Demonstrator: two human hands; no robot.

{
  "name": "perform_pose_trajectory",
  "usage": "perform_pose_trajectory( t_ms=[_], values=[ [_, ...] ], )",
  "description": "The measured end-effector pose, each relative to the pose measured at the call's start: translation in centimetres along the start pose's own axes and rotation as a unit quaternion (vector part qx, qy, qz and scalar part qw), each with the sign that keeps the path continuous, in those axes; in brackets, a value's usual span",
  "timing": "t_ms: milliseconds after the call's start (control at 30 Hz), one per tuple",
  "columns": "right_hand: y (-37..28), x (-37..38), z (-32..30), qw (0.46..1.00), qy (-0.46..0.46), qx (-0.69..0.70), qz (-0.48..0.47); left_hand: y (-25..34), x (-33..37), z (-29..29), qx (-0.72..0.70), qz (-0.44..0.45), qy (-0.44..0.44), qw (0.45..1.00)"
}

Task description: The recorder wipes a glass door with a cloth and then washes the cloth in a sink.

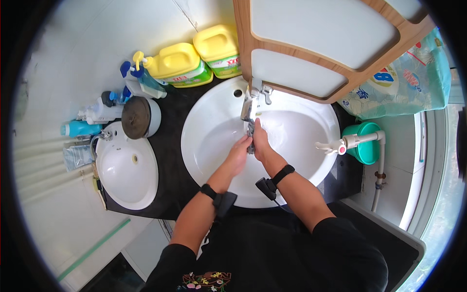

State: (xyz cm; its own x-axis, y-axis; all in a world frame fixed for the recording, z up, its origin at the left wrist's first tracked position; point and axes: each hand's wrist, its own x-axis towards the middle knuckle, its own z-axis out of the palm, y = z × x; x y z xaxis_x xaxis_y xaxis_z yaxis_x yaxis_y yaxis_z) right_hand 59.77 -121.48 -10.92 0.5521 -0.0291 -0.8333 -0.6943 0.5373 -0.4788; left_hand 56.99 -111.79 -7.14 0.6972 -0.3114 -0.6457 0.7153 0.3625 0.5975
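Over the large white washbasin (pixel 209 117), both of my hands meet just below the chrome tap (pixel 250 106). Between them is a narrow, dark grey, crumpled piece that looks like a wet cloth (pixel 251 130). My left hand (pixel 238 156) closes on its lower end. Around its upper part, close to the spout, my right hand (pixel 261 141) is curled. The fingers partly hide the cloth, and whether water is running is hard to make out.
Two yellow jugs (pixel 182 61) (pixel 219 46) stand behind the basin, beside pump bottles. A lidded pot (pixel 137 118) and a smaller basin (pixel 124 175) are to the left. A wood-framed panel (pixel 301 63) overhangs the back right. A white pipe tap (pixel 340 145) and green bucket (pixel 362 143) are at right.
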Motion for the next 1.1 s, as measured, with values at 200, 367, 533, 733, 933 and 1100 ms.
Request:
perform_pose_trajectory(
  t_ms=[200,367,533,733,933,1100],
  values=[
    [-0.8,-6.4,-0.6,0.99,-0.135,-0.043,0.028,3.3,0.8,-1.7,0.132,-0.045,0.03,0.99],
    [0.6,-4.1,-3.7,0.985,-0.173,0.008,0.0,3.6,1.3,-2.7,-0.093,-0.029,0.052,0.994],
    [-0.4,-3.7,-4.7,0.986,-0.143,0.09,0.0,2.7,1.0,-4.2,-0.165,-0.033,0.059,0.984],
    [-1.4,-6.6,-1.7,0.991,-0.122,0.039,0.025,1.9,0.8,-4.5,-0.164,-0.014,0.114,0.98],
    [0.5,-5.5,-2.0,0.97,-0.201,0.126,-0.05,0.8,-0.3,-2.8,-0.197,-0.024,0.081,0.977],
    [-0.3,-6.5,-2.1,0.961,-0.202,0.186,-0.03,-1.1,-0.1,-2.2,-0.349,-0.104,-0.027,0.931]
  ],
)
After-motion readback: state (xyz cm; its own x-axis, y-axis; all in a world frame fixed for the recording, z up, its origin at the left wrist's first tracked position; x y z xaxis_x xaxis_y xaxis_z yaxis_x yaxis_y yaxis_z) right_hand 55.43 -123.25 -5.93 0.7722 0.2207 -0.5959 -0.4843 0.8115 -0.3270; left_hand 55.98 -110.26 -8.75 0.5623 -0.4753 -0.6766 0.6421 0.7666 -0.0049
